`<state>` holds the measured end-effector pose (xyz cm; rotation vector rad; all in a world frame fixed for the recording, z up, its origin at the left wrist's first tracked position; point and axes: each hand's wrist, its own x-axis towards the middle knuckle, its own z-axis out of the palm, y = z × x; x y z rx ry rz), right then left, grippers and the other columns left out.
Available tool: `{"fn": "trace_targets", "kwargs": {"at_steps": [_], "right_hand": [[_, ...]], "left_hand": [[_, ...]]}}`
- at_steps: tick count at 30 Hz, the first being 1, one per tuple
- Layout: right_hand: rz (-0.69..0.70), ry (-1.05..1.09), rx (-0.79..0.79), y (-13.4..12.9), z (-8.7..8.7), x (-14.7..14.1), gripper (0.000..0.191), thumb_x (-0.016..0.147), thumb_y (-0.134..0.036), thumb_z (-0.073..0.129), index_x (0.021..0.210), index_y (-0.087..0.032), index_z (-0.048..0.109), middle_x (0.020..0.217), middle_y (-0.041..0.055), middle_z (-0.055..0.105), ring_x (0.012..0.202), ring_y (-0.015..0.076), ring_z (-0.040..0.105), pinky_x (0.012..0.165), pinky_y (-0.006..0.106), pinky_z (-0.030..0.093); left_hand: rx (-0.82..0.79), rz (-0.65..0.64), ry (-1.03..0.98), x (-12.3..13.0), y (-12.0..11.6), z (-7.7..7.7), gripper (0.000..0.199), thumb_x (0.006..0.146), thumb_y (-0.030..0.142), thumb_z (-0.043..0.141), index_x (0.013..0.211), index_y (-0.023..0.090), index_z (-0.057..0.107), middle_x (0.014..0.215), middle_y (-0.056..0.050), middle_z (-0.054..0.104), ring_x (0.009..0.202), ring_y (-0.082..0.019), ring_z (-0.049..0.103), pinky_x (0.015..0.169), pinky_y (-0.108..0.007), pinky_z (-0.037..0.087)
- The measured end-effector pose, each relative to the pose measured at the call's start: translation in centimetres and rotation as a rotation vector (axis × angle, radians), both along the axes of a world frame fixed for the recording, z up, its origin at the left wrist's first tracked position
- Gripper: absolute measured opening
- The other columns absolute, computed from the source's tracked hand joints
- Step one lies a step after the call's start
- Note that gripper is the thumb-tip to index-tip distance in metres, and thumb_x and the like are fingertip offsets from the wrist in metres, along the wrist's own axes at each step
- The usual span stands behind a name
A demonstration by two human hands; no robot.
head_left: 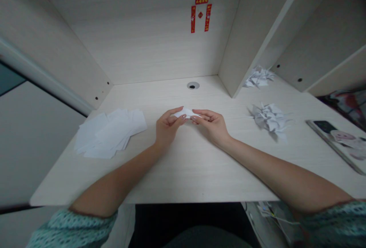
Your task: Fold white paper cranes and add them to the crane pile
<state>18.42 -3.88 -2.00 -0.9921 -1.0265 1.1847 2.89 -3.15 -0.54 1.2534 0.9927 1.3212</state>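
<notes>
Between my two hands, just above the middle of the desk, is a small folded piece of white paper [187, 113]. My left hand [168, 125] pinches its left side with thumb and forefinger. On the other side my right hand [213, 124] grips it the same way, and the two thumbs nearly meet at the near edge. The paper's exact folds are too small to make out. A spread stack of flat white paper sheets [110, 133] lies left of my left hand. Right of my right hand sits a pile of folded white paper pieces [271, 118].
Another heap of folded paper [259, 77] lies behind the upright divider [238, 61]. A tablet-like device in a sticker-covered case [340, 141] rests at the right. The pale desk [183, 179] has a round cable hole [193, 85] near the back wall.
</notes>
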Motion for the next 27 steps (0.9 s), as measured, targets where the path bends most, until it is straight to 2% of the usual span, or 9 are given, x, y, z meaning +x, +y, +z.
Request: {"fn": "trace_targets", "kwargs": {"at_steps": [5, 10, 16, 20, 27], "right_hand": [[0.035, 0.021, -0.020, 0.1, 0.0, 0.0, 0.041, 0.060, -0.039, 0.079, 0.096, -0.020, 0.072, 0.073, 0.0032, 0.074, 0.068, 0.0167, 0.069, 0.073, 0.032, 0.053], [0.096, 0.031, -0.031, 0.4, -0.4, 0.2, 0.051, 0.064, -0.043, 0.077, 0.109, -0.021, 0.068, 0.084, 0.0048, 0.075, 0.078, 0.0188, 0.070, 0.082, 0.035, 0.052], [0.156, -0.041, 0.079, 0.6, -0.6, 0.8, 0.062, 0.076, -0.047, 0.066, 0.131, -0.022, 0.051, 0.080, 0.0036, 0.075, 0.080, 0.0192, 0.069, 0.087, 0.037, 0.049], [0.157, -0.008, 0.094, 0.4, -0.6, 0.6, 0.056, 0.076, -0.047, 0.066, 0.126, -0.024, 0.053, 0.077, 0.0014, 0.073, 0.076, 0.0168, 0.066, 0.082, 0.034, 0.048], [0.115, -0.037, 0.027, 0.2, -0.6, 0.0, 0.049, 0.064, -0.039, 0.077, 0.107, -0.021, 0.062, 0.062, -0.0052, 0.063, 0.058, 0.0097, 0.055, 0.060, 0.024, 0.042]], "left_hand": [[0.007, 0.025, 0.015, 0.0, 0.1, 0.2, 0.033, 0.069, 0.036, 0.073, 0.090, 0.020, 0.052, 0.060, 0.003, 0.070, 0.070, -0.018, 0.071, 0.074, -0.030, 0.055], [0.028, 0.047, -0.008, -0.2, 0.4, 0.1, 0.036, 0.069, 0.036, 0.073, 0.080, 0.022, 0.042, 0.062, 0.003, 0.071, 0.065, -0.017, 0.071, 0.073, -0.031, 0.055], [0.058, 0.091, -0.008, -0.3, 0.7, -0.1, 0.034, 0.069, 0.033, 0.073, 0.076, 0.021, 0.042, 0.058, 0.004, 0.068, 0.064, -0.015, 0.070, 0.066, -0.024, 0.054], [0.084, 0.052, 0.016, -0.4, 0.7, -0.5, 0.032, 0.071, 0.032, 0.072, 0.073, 0.021, 0.042, 0.058, 0.005, 0.066, 0.063, -0.014, 0.069, 0.062, -0.022, 0.052], [0.170, 0.064, 0.330, -0.8, 0.0, -0.8, 0.028, 0.072, 0.036, 0.069, 0.072, 0.020, 0.047, 0.064, 0.003, 0.064, 0.066, -0.014, 0.067, 0.056, -0.020, 0.046]]}}
